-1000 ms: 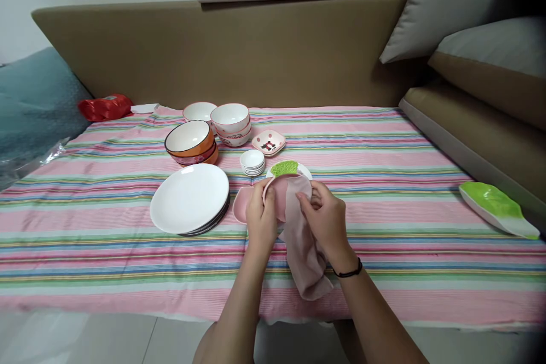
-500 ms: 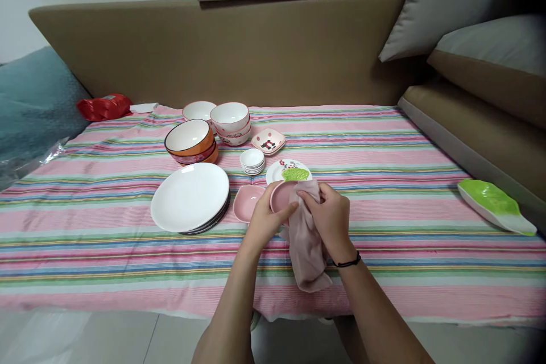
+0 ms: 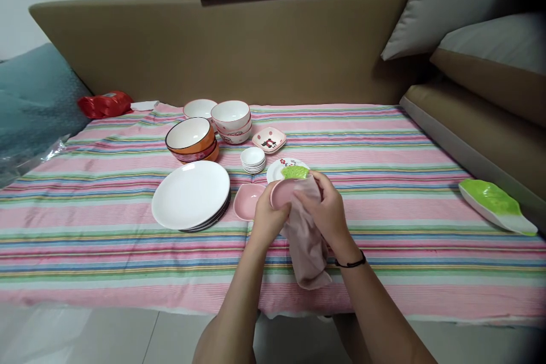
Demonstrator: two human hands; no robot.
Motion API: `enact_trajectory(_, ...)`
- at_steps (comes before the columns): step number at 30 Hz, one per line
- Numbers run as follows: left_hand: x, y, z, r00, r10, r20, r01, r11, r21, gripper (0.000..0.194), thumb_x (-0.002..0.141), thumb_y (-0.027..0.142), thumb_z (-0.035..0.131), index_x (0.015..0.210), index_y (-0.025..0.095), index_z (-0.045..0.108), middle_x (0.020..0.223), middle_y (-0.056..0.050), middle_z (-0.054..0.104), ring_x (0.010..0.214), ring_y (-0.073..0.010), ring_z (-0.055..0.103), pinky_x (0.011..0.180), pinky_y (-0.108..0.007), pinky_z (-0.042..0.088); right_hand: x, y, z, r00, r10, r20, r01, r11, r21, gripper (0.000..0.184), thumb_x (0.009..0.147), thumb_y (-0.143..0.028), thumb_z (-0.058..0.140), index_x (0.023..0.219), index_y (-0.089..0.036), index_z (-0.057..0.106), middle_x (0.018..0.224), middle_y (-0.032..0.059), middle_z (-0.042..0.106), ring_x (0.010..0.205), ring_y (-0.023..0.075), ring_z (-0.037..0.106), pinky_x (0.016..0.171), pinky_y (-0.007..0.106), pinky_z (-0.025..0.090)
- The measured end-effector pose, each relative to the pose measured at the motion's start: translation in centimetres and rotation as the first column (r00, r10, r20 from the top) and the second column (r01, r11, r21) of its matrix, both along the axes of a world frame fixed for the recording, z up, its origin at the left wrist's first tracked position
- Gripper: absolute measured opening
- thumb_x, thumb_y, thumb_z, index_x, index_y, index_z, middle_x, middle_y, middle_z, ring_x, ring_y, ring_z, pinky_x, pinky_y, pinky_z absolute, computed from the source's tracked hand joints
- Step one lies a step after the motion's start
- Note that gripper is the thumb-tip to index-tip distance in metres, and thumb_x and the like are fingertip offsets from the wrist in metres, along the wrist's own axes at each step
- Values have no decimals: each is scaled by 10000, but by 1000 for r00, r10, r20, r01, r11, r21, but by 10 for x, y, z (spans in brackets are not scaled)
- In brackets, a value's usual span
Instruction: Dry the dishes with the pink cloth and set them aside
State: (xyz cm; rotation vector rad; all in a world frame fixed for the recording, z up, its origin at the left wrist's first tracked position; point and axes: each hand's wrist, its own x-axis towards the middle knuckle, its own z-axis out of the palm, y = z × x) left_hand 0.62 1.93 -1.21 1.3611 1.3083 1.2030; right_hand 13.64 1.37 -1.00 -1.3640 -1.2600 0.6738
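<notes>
A small pink bowl [image 3: 281, 192] is held up above the striped cloth, tilted toward me. My left hand [image 3: 268, 215] grips its left side, thumb at the near rim. Around the right side, my right hand [image 3: 326, 207] presses a dusty-pink cloth [image 3: 307, 250] against the rim; the cloth's loose end hangs down. A second pink bowl [image 3: 246, 202] rests just left of my left hand. Right behind the held bowl lie a white flowered plate [image 3: 275, 169] and a green leaf-patterned dish [image 3: 295, 172], both partly hidden.
To the left are a stack of white plates [image 3: 190, 194], orange bowls [image 3: 191, 139] and white bowls [image 3: 231, 116]. Small white dishes [image 3: 253, 156] and a square patterned dish [image 3: 269, 139] stand behind. A leaf-shaped dish [image 3: 490, 199] lies far right, beside cushions [image 3: 473, 125].
My right hand has shifted slightly up and back along the bowl's rim, carrying the cloth with it. My left hand still holds the bowl in nearly the same place.
</notes>
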Motion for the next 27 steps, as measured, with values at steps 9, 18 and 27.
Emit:
enact_trajectory(9,-7,8,-2,965,238,111,-226,968,-109,496,623,169,599,1118,181,595,888,-42,672,710,-183,629,552,-278,511,9,-2,5,976,23,-215,-46,993,-105,334,754,-408,641,969,-159,698,1005,93,706,942,227,655,808,344,533)
enact_trajectory(18,-2,-3,11,999,3,42,0,997,-78,379,750,288,606,1115,189,616,1023,-65,683,864,-212,638,643,-288,528,9,-3,-2,993,-93,77,90,995,41,271,755,-306,616,951,-153,721,926,81,725,804,213,667,721,313,517)
enact_trajectory(27,0,1,-3,998,-11,-65,14,999,48,445,680,131,574,1119,189,618,1097,-65,672,1035,-240,607,920,-379,470,5,-1,0,978,-87,187,79,996,51,216,737,-253,614,937,-180,651,880,38,688,780,176,613,713,285,467)
